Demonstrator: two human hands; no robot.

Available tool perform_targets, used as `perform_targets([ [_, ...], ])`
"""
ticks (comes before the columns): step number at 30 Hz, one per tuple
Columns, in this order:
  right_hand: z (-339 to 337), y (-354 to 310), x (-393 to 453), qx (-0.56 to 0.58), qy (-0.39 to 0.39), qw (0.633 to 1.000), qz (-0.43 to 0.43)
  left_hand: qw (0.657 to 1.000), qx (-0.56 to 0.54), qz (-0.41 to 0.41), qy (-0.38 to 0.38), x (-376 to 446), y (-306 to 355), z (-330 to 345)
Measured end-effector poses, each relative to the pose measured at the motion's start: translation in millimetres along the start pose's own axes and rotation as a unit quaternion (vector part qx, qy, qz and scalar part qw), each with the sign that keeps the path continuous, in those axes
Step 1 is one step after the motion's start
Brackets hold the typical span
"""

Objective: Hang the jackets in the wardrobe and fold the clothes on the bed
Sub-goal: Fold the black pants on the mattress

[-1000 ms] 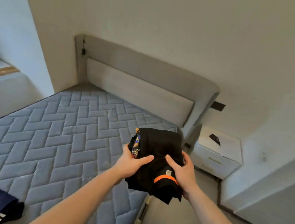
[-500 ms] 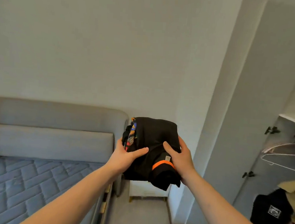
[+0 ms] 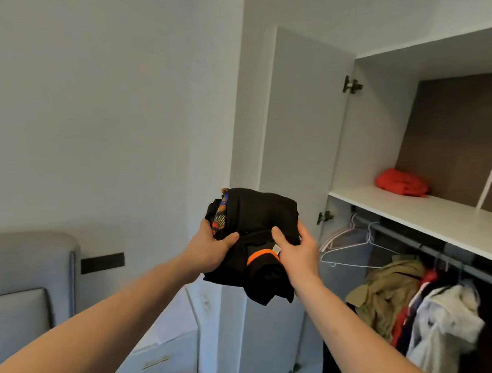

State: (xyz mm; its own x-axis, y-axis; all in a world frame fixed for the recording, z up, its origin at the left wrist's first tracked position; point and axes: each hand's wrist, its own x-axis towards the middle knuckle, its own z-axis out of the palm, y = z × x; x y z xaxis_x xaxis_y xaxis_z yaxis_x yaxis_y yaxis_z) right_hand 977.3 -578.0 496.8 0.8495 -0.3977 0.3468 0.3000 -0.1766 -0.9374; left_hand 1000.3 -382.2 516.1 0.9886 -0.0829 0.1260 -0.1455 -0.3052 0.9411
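Observation:
I carry a folded black garment (image 3: 258,216) with an orange band and a patterned edge, raised at chest height before the open wardrobe. My left hand (image 3: 209,249) grips its left side, thumb on top. My right hand (image 3: 298,250) grips its right side, thumb pressed near the orange band. Inside the wardrobe, a white shelf (image 3: 431,215) carries a folded red garment (image 3: 401,183). Under it, the rail (image 3: 428,249) bears empty white hangers (image 3: 351,247) and hung jackets: an olive one (image 3: 384,288) and a white one (image 3: 443,322).
The wardrobe door (image 3: 299,161) stands open straight ahead, between me and the wall. A white nightstand (image 3: 167,348) sits low in the middle, beside the grey padded headboard (image 3: 16,280) at the lower left. A black wall plate (image 3: 102,262) is above the headboard.
My view has swung right and upward from the bed to the open wardrobe. Both hands keep the same grip on the black garment, now lifted nearer the shelf.

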Motion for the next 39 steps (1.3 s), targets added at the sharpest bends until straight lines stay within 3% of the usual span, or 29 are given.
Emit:
perform_targets([
  [7,-47.1,11.2,90.5,-0.100,0.119,0.987,-0.025,0.989,0.073,0.123,-0.044,105.8,33.7,79.8],
  [11,-67.6,12.4,139.5,-0.159,0.162,0.974,-0.009,0.980,0.094,0.152,-0.084,166.8,49.5,114.8],
  [17,-122.8,4.6,193.8,-0.199,0.239,0.950,-0.019,0.947,-0.010,0.140,-0.289,236.2,87.2,164.0],
  [21,-171.9,2.0,214.8,-0.231,0.281,0.932,-0.006,0.923,0.007,0.112,-0.368,253.6,111.6,208.7],
  [30,-290.5,22.4,277.7,-0.219,0.422,0.877,0.064,0.913,0.105,0.213,-0.333,326.9,159.0,310.6],
  [39,-419.9,88.4,387.8,-0.194,0.454,0.853,0.169,0.889,0.193,0.250,-0.331,420.5,166.6,445.6],
])
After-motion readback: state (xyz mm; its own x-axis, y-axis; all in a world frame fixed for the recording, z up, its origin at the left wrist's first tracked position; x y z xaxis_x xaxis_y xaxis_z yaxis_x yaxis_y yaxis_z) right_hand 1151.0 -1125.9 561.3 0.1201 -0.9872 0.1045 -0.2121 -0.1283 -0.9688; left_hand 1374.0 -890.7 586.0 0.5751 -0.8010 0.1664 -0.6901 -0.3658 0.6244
